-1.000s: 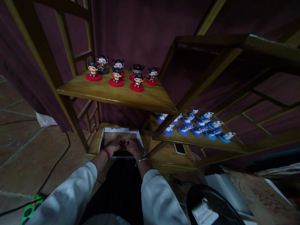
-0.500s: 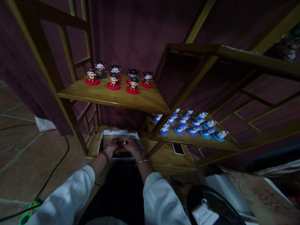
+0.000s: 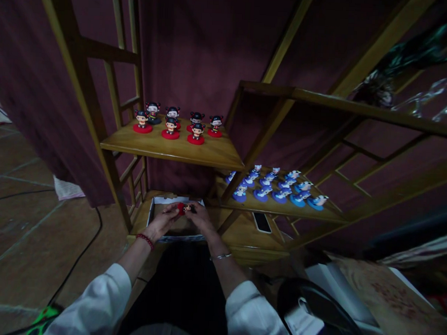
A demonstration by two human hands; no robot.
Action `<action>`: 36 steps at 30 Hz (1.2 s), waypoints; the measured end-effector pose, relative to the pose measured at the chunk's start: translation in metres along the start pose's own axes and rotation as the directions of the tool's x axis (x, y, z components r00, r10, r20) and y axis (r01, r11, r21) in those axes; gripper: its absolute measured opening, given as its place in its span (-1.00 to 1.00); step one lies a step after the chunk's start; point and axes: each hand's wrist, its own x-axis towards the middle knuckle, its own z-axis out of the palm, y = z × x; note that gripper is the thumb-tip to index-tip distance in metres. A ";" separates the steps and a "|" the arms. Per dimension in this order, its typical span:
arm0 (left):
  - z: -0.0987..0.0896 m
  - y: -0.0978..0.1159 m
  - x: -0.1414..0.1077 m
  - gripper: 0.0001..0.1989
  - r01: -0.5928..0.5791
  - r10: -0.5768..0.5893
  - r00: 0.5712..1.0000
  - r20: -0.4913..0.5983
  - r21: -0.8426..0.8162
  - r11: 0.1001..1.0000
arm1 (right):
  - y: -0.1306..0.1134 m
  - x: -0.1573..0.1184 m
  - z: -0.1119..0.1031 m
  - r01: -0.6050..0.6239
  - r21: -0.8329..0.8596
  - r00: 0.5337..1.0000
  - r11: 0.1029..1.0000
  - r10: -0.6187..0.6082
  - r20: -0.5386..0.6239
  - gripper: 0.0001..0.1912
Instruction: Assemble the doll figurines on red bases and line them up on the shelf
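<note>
Over a shallow white-walled box (image 3: 158, 201) on the low shelf, both my hands hold one small figurine (image 3: 186, 208) with dark hair and a red round base. My left hand (image 3: 164, 219) is closed on the red base. The fingers of my right hand (image 3: 199, 217) grip the figurine's head end, which they partly hide. The figurine lies sideways between the hands. On the wooden shelf (image 3: 165, 151) above stand several similar black-haired figurines (image 3: 171, 127), most on red bases.
Several blue and purple figurines (image 3: 281, 193) stand in rows on a lower shelf to the right. A phone (image 3: 261, 222) lies on the bottom shelf. Wooden posts (image 3: 256, 144) divide the rack. A black chair (image 3: 335, 320) with a white item is at lower right.
My hands have lifted the figurine a little out of the box, and its red base shows more clearly. The view has shifted slightly.
</note>
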 end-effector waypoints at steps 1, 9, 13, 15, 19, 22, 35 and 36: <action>0.003 0.004 -0.005 -0.76 -0.014 0.015 0.999 0.030 -0.019 1.000 | -0.007 -0.004 -0.004 0.008 0.003 1.000 1.000 -0.008 -0.011 -0.78; 0.032 0.034 -0.045 -0.62 -0.127 0.127 0.980 0.155 -0.012 0.992 | -0.058 -0.037 -0.027 0.166 0.131 0.986 0.977 -0.162 -0.042 -0.77; 0.043 0.044 -0.060 -0.61 -0.156 0.154 0.971 0.185 -0.004 0.988 | -0.074 -0.050 -0.034 0.207 0.186 0.978 0.960 -0.203 -0.042 -0.75; 0.046 0.048 -0.065 -0.62 -0.161 0.159 0.968 0.193 -0.003 0.987 | -0.081 -0.056 -0.038 0.228 0.198 0.973 0.953 -0.227 -0.031 -0.75; 0.050 0.051 -0.072 -0.59 -0.146 0.143 0.968 0.205 -0.001 0.989 | -0.092 -0.066 -0.045 0.199 0.273 0.979 0.941 -0.203 -0.015 -0.69; 0.052 0.052 -0.075 -0.56 -0.140 0.138 0.966 0.217 -0.006 0.990 | -0.095 -0.069 -0.047 0.171 0.352 0.984 0.920 -0.177 -0.017 -0.65; 0.060 0.054 -0.084 -0.58 -0.218 0.200 0.950 0.242 0.051 0.975 | -0.099 -0.076 -0.050 0.216 0.428 0.976 0.878 -0.194 -0.096 -0.69; 0.061 0.055 -0.085 -0.58 -0.225 0.205 0.950 0.236 0.059 0.973 | -0.099 -0.076 -0.051 0.216 0.434 0.976 0.875 -0.192 -0.101 -0.69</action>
